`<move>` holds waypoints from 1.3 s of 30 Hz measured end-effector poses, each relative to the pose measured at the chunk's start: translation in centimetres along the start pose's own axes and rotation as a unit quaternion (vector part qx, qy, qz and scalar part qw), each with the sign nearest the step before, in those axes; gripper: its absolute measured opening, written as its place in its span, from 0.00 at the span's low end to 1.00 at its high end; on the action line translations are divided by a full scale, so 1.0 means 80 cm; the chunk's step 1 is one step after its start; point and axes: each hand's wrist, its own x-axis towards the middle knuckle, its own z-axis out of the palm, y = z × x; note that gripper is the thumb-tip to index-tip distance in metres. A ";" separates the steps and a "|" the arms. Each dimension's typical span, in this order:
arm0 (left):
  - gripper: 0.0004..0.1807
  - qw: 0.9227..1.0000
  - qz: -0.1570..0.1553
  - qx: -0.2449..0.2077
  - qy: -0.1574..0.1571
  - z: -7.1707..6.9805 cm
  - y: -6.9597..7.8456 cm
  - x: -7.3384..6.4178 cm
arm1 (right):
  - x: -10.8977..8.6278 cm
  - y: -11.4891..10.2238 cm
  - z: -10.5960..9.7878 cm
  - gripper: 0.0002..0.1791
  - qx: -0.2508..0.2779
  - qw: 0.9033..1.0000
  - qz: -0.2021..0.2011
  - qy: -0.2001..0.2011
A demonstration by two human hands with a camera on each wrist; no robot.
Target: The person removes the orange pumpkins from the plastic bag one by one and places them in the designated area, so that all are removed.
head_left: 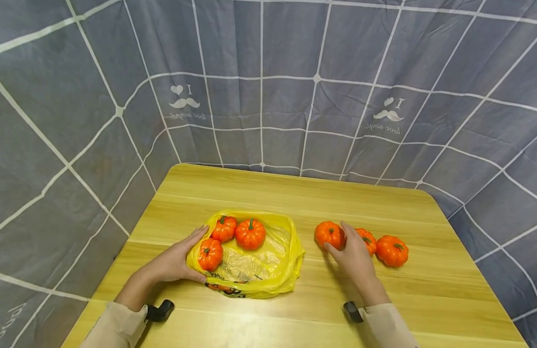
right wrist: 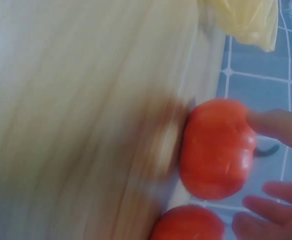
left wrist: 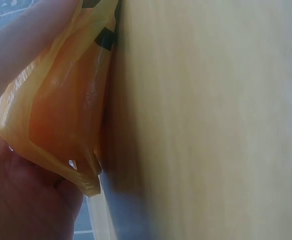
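A yellow plastic bag [head_left: 268,285] lies with its mouth spread wide on the wooden table, and three orange toy pumpkins [head_left: 250,234] sit toward its left. My left hand [head_left: 181,258] holds the bag's left side, thumb at the front and fingers near the back rim. The left wrist view shows the thin bag [left wrist: 71,100] between thumb and palm, with orange showing through. To the right of the bag, my right hand [head_left: 353,253] reaches over another pumpkin [head_left: 329,234], its thumb at the surface. In the right wrist view the fingers are spread beside that pumpkin [right wrist: 215,150], which rests on the table.
Just right of the right hand are a pumpkin [head_left: 366,240] partly hidden by the hand and one more pumpkin [head_left: 392,251]. A grey curtain with white lines [head_left: 290,106] hangs behind and beside the table [head_left: 268,186].
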 end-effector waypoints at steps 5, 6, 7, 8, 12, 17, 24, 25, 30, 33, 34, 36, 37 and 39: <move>0.73 1.000 -0.001 0.003 0.001 0.000 -0.001 0.000 | 0.002 -0.017 0.001 0.46 0.027 0.999 -0.019 0.027; 0.73 1.000 -0.001 0.003 0.001 0.000 -0.001 0.000 | 0.003 -0.021 0.002 0.47 0.038 0.998 -0.025 0.033; 0.73 1.000 0.000 0.002 0.000 0.000 -0.002 0.000 | 0.003 -0.024 0.004 0.48 0.049 0.998 -0.029 0.037; 0.73 1.000 0.000 0.002 -0.001 0.000 -0.002 0.000 | 0.004 -0.028 0.006 0.49 0.062 0.997 -0.032 0.039; 0.73 1.000 0.000 0.000 -0.002 -0.001 -0.002 0.000 | 0.005 -0.046 0.018 0.53 0.107 0.992 -0.060 0.031; 0.73 1.000 -0.002 0.002 -0.006 -0.001 -0.002 0.000 | 0.008 -0.079 0.039 0.52 0.142 0.986 -0.089 0.001; 0.73 1.000 0.004 0.005 -0.004 -0.001 -0.003 0.001 | 0.019 -0.123 0.072 0.52 0.133 0.979 -0.125 -0.087; 0.73 1.000 0.004 0.005 -0.003 -0.002 -0.003 0.001 | 0.021 -0.128 0.077 0.53 0.127 0.978 -0.129 -0.099; 0.73 1.000 0.006 0.004 -0.003 -0.002 -0.002 0.001 | 0.030 -0.142 0.095 0.54 0.111 0.976 -0.139 -0.129; 0.73 1.000 0.004 0.002 -0.005 -0.003 0.000 0.001 | 0.035 -0.147 0.102 0.55 0.101 0.976 -0.139 -0.135; 0.73 1.000 0.003 0.002 -0.006 -0.003 0.000 0.001 | 0.036 -0.148 0.105 0.56 0.097 0.976 -0.136 -0.138; 0.73 1.000 0.001 0.000 -0.007 -0.003 0.001 0.001 | 0.039 -0.150 0.109 0.56 0.092 0.976 -0.130 -0.145; 0.73 1.000 0.000 -0.001 -0.007 -0.003 0.001 0.001 | 0.040 -0.151 0.111 0.57 0.091 0.977 -0.126 -0.149; 0.73 1.000 0.000 -0.002 -0.006 -0.003 0.001 0.001 | 0.042 -0.153 0.115 0.57 0.092 0.976 -0.116 -0.158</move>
